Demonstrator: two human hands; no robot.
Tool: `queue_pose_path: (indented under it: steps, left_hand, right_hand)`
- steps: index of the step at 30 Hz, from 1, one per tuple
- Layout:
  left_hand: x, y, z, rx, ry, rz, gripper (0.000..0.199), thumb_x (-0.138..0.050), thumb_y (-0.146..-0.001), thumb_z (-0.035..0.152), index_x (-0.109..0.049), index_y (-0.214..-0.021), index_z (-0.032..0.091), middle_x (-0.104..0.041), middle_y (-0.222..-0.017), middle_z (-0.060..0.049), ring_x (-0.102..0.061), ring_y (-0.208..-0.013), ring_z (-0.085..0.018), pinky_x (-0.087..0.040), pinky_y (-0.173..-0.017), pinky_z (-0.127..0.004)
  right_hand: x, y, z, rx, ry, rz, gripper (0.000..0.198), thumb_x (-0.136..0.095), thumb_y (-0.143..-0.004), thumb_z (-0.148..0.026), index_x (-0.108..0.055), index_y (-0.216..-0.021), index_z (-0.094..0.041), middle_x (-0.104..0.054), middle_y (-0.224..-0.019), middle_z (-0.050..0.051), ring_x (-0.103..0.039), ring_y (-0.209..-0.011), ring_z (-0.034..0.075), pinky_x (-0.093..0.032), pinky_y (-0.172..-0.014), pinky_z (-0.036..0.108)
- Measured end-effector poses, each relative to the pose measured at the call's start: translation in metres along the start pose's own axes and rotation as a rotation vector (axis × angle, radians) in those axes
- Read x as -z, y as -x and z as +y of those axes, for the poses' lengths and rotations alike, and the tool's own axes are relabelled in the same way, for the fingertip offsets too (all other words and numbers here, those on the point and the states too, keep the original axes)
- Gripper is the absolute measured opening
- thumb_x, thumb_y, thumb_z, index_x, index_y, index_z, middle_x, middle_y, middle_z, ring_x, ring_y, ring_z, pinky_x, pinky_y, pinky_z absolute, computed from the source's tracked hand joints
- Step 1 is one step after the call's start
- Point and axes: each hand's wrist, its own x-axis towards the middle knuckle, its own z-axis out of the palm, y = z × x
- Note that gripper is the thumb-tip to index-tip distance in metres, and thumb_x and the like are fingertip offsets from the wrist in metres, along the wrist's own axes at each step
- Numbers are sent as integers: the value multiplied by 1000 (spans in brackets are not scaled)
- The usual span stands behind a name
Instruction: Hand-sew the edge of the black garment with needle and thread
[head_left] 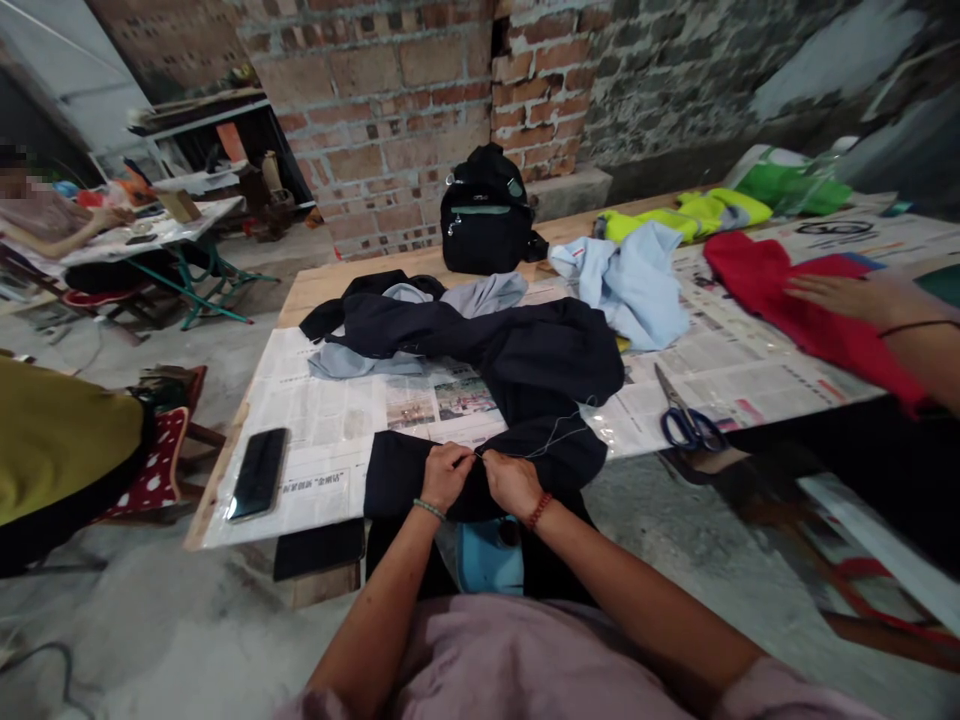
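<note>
A dark navy garment [555, 350] lies across the front of the table and hangs over its edge toward my lap. My left hand [447, 474] pinches the cloth between thumb and fingers. Close beside it, almost touching, my right hand [513, 484] is closed in a pinch at the same edge of cloth. A pale thread [556, 436] loops over the garment to the right of my right hand. Whether a needle sits between my right fingertips is too small to make out. Grey cloth [487, 295] shows among the dark folds.
Newspaper covers the table [315, 440]. On it lie a phone [259, 474], blue-handled scissors [686, 415], light blue cloth [622, 285] and a black backpack [486, 215]. At right, another person's hand [844, 298] rests on red cloth [780, 290]. Other people sit at left.
</note>
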Motion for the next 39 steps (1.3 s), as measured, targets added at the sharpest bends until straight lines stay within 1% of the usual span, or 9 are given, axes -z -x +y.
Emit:
queue_pose_path:
  steps: [5, 11, 16, 20, 26, 30, 35, 37, 39]
  left_hand:
    - [1, 0, 1, -50, 16, -46, 12, -55, -73, 14, -64, -73, 21, -65, -71, 0, -57, -69, -13, -41, -71, -27]
    - [0, 1, 1, -14, 26, -23, 12, -57, -71, 13, -64, -77, 21, -66, -76, 0, -58, -74, -13, -41, -73, -28]
    - [-1, 2, 3, -38, -9, -4, 11, -59, -70, 13, -64, -77, 21, -66, -75, 0, -59, -74, -13, -39, -73, -28]
    - [-1, 1, 4, -32, 2, 11, 10, -59, -70, 13, -64, -74, 20, -67, -73, 1, -59, -72, -12, -39, -72, -27]
    - [0, 1, 2, -6, 55, 23, 8, -59, -71, 15, -65, -73, 20, -66, -72, 1, -59, -71, -12, -39, -73, -27]
    - [-2, 2, -2, -36, 85, -15, 11, -59, -72, 13, -65, -75, 22, -66, -75, 2, -59, -73, -11, -39, -74, -27]
    - [-3, 2, -3, -38, 96, -26, 14, -58, -71, 11, -65, -76, 22, -66, -75, 1, -59, -73, -11, -39, -73, -27]
    - [-2, 2, -2, -24, 101, -25, 13, -59, -71, 12, -65, -75, 22, -66, -75, 1, -58, -73, -11, -39, -73, -27]
    - [-2, 2, -2, -21, 112, -20, 12, -58, -72, 13, -65, -75, 22, -66, -76, 1, -58, -74, -12, -39, -73, -27]
  right_hand:
    - [0, -7, -7, -25, -8, -22, 23, -31, -84, -15, -53, -90, -15, -63, -80, 10, -60, -71, 19, -36, -58, 27]
    - [-1, -7, -8, -100, -77, -11, 26, -28, -87, -21, -53, -92, -15, -63, -79, 9, -60, -69, 17, -36, -58, 25]
    - [-1, 1, -2, -116, -241, 69, 21, -35, -84, -23, -56, -86, -17, -64, -75, 5, -59, -69, 14, -35, -61, 22]
    - [0, 6, 3, -139, -314, 61, 19, -40, -81, -25, -58, -77, -19, -62, -69, 2, -56, -64, 13, -33, -58, 21]
    - [1, 3, 0, -141, -263, 25, 19, -40, -82, -24, -57, -78, -18, -62, -69, 4, -55, -64, 14, -31, -58, 22]
    - [-3, -6, -4, -155, -259, 31, 19, -38, -83, -21, -56, -81, -17, -62, -71, 6, -54, -65, 14, -31, -59, 22]
    - [6, -8, 2, -117, -315, -12, 22, -39, -83, -26, -59, -75, -20, -61, -67, 2, -53, -62, 12, -32, -57, 21]
    - [20, -7, 10, -82, -285, 45, 25, -38, -83, -29, -61, -76, -21, -61, -71, 2, -53, -65, 13, -33, -59, 22]
    - [35, -10, 19, -71, -212, 206, 25, -38, -83, -30, -62, -83, -22, -61, -81, 4, -53, -75, 15, -34, -66, 24]
